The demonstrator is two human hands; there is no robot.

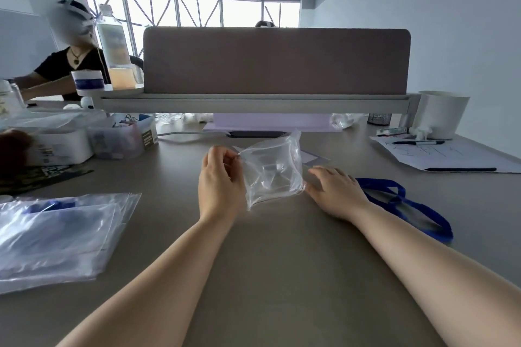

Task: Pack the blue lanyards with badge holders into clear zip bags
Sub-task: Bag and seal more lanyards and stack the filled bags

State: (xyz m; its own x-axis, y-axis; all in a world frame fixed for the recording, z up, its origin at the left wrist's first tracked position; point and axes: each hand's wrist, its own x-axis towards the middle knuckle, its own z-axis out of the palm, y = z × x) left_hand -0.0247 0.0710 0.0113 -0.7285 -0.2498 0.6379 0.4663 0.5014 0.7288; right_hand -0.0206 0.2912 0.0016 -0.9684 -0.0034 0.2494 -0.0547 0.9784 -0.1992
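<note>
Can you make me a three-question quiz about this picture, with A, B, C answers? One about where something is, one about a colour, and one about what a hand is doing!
1. Where is the loose lanyard?
A. Inside the held bag
B. On the table by the right hand
C. On the white pot

2. What colour is that lanyard?
A. Blue
B. Red
C. Yellow

3. What is the left hand doing?
A. Resting flat and empty
B. Holding a pen
C. Pinching the clear zip bag

Answers: 1 B, it lies on the table just right of the right hand. 2 A, the strap is bright blue. 3 C, its grip is closed on the bag's left edge.
</note>
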